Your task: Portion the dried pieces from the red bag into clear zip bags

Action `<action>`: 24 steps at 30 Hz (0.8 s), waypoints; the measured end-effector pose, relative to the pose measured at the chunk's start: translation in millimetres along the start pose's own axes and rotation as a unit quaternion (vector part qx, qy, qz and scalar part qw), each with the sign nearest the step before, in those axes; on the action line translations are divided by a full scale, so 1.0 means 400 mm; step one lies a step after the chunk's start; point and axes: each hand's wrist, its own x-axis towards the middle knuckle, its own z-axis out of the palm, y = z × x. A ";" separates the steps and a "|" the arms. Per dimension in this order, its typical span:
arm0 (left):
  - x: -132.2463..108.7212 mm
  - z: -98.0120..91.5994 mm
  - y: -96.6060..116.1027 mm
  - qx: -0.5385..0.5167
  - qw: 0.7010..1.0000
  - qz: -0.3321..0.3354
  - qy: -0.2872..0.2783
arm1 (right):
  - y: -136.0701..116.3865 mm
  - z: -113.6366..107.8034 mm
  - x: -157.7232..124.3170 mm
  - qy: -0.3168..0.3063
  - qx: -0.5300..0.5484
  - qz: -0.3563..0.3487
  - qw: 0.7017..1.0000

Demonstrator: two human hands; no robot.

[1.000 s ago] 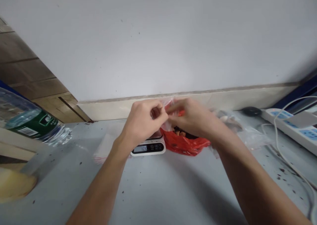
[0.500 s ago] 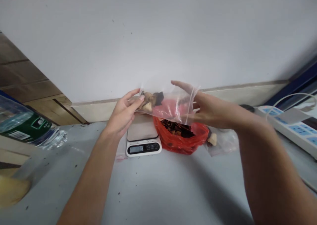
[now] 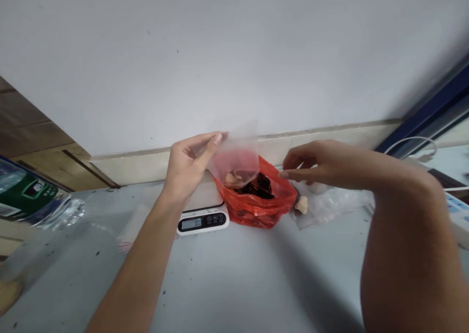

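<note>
One scale (image 3: 203,221) — one clear bag (image 3: 236,159) in left hand (image 3: 187,169).

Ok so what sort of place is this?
Perhaps a makeshift weighing spot on a grey table against a wall, judging by the digital scale, open red bag and held clear bag.

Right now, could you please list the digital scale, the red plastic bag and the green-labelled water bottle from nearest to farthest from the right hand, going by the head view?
1. Red plastic bag, just to the lower left of the right hand.
2. Digital scale, left of the bag.
3. Green-labelled water bottle, at the picture's left edge.
</note>
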 end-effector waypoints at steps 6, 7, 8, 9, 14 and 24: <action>-0.006 0.004 0.030 -0.015 0.999 0.041 0.020 | -0.024 0.017 0.017 0.087 0.041 -0.011 0.995; -0.005 0.002 0.031 -0.021 0.999 0.032 0.026 | -0.029 0.020 0.020 0.087 0.055 -0.031 0.994; -0.003 -0.001 0.031 -0.028 0.999 0.021 0.033 | -0.035 0.023 0.024 0.084 0.076 -0.050 0.992; -0.001 -0.005 0.030 -0.037 0.999 0.008 0.038 | -0.042 0.027 0.029 0.080 0.104 -0.066 0.989; 0.013 -0.048 0.018 -0.091 0.994 -0.030 0.057 | -0.090 0.060 0.056 0.063 0.283 -0.083 0.954; 0.017 -0.288 0.011 0.122 0.987 -0.097 0.042 | -0.225 0.189 0.113 0.163 0.366 -0.141 0.905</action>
